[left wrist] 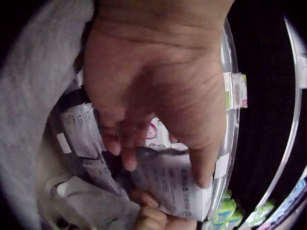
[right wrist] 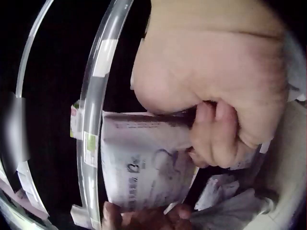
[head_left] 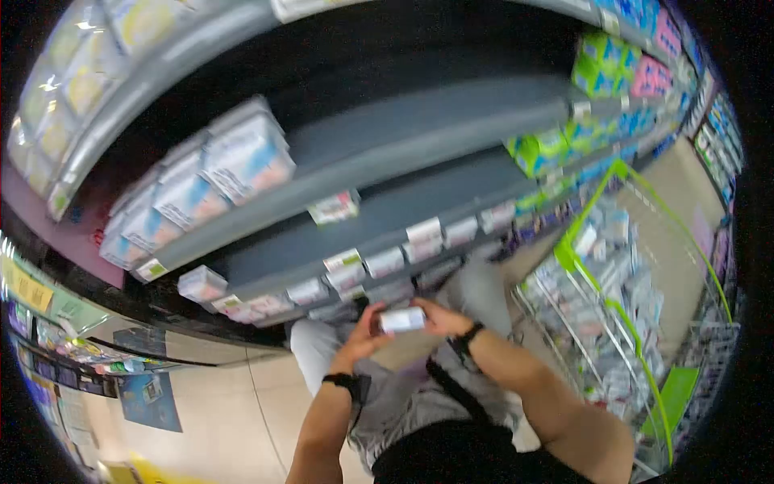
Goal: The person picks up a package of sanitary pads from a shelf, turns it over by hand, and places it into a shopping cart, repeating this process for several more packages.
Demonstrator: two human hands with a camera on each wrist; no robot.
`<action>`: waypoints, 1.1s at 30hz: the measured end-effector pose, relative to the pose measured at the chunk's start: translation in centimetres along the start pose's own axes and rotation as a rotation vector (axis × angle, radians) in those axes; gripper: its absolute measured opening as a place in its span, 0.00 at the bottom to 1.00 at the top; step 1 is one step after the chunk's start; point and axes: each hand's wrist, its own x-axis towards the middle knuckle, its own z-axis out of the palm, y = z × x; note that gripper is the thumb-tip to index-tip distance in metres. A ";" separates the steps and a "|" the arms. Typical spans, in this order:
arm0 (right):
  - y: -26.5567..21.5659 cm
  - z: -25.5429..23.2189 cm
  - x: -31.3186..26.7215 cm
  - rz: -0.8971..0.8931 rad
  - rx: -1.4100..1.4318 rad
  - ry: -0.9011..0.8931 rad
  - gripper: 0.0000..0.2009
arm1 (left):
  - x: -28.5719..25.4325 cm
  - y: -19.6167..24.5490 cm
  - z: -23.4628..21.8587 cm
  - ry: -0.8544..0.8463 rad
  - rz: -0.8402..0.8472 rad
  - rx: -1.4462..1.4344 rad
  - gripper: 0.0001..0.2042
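Both hands hold a small white soft packet [head_left: 401, 320] with printed text, low in front of the lap beside a shelf. My left hand [head_left: 363, 337] grips one end; in the left wrist view its thumb lies along one side of the packet [left wrist: 170, 182] and its fingers are on the other. At the opposite end, my right hand [head_left: 445, 319] pinches the packet, and the right wrist view has its fingers [right wrist: 216, 136] curled at the edge. Dark print covers the face of the packet [right wrist: 148, 163] turned to that camera.
Grey shelves [head_left: 419, 145] curve ahead, with white packs [head_left: 230, 161] at left and green packs [head_left: 605, 64] at right. A row of small white packets [head_left: 383, 262] lines the lower shelf. To the right stands a green-trimmed shopping cart [head_left: 568, 258] loaded with many packets.
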 end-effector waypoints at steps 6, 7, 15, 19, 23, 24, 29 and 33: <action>4.4 -0.3 3.1 0.609 0.516 -0.012 0.24 | 0.2 0.2 0.1 0.125 -0.113 -0.022 0.27; 2.9 0.3 3.0 0.601 0.406 0.067 0.25 | 0.2 0.0 -0.1 0.133 -0.144 -0.003 0.27; -2.0 2.4 3.6 0.344 0.179 0.225 0.23 | 0.1 -0.4 -0.5 0.308 -0.167 -0.038 0.28; 0.1 1.3 4.2 0.240 0.286 0.119 0.20 | 0.4 0.8 -0.1 0.360 -0.164 -0.130 0.30; -0.7 1.8 3.7 0.223 0.422 0.177 0.17 | 0.8 -0.2 -0.6 0.359 -0.085 -0.202 0.29; -0.6 1.9 3.6 0.223 0.437 0.213 0.16 | 1.1 -0.4 -0.8 0.354 -0.069 -0.211 0.28; -0.7 2.0 3.6 0.211 0.611 0.239 0.15 | 0.9 -0.3 -0.6 0.474 -0.047 -0.172 0.27; 0.6 1.3 3.7 0.256 0.838 0.258 0.13 | 0.9 -0.3 -0.9 0.522 -0.038 -0.214 0.28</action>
